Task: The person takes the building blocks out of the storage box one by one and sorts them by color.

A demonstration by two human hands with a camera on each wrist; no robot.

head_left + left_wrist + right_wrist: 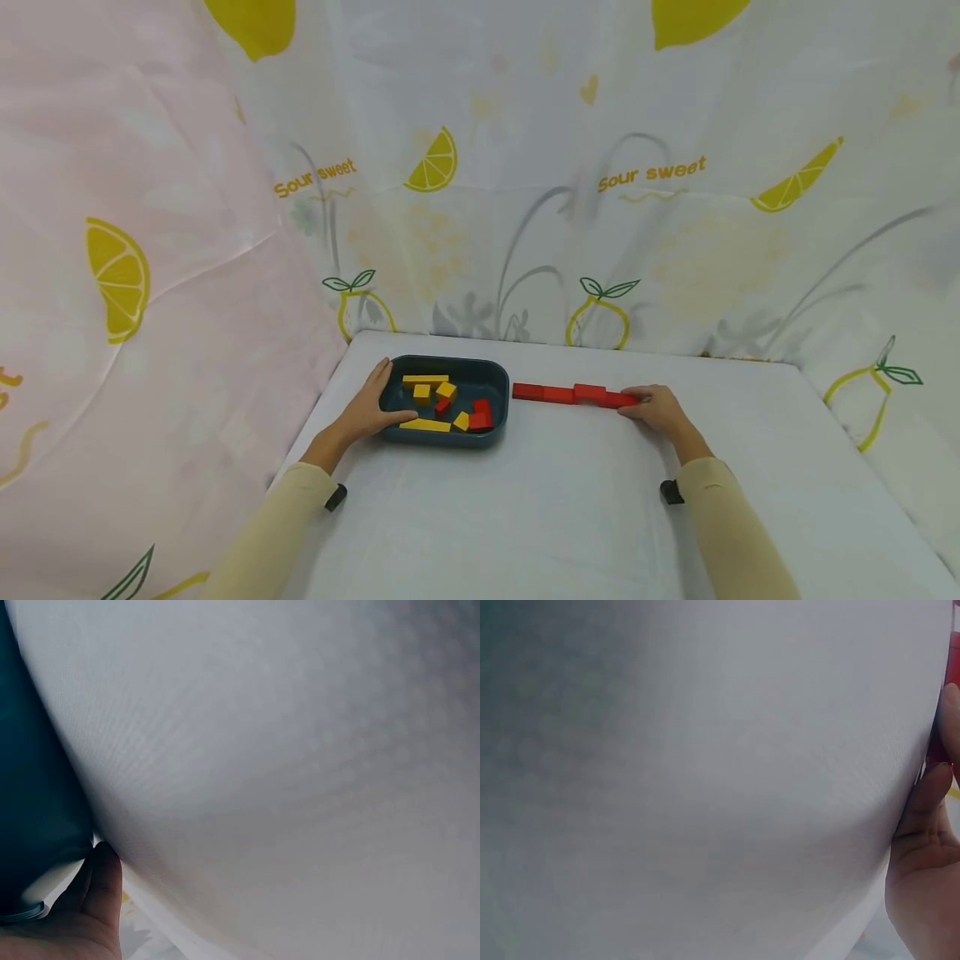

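Observation:
At the left end of the dark blue tray [495, 367], my left hand [366, 408] holds the wall, with the thumb reaching over the rim and the fingers along the outside. In the left wrist view those fingers [103, 889] lie against the tray's side. Inside are yellow blocks [422, 394] and a few red ones [480, 417]. To the right of the tray, a line of red blocks [558, 395] stretches across the white cloth. At its right end my right hand [660, 408] pinches a red block [618, 400] between thumb and fingers, partly covering it.
The table [525, 500] is covered in white cloth. A lemon-print curtain [480, 233] hangs behind it, and a pinkish one [187, 333] closes off the left side.

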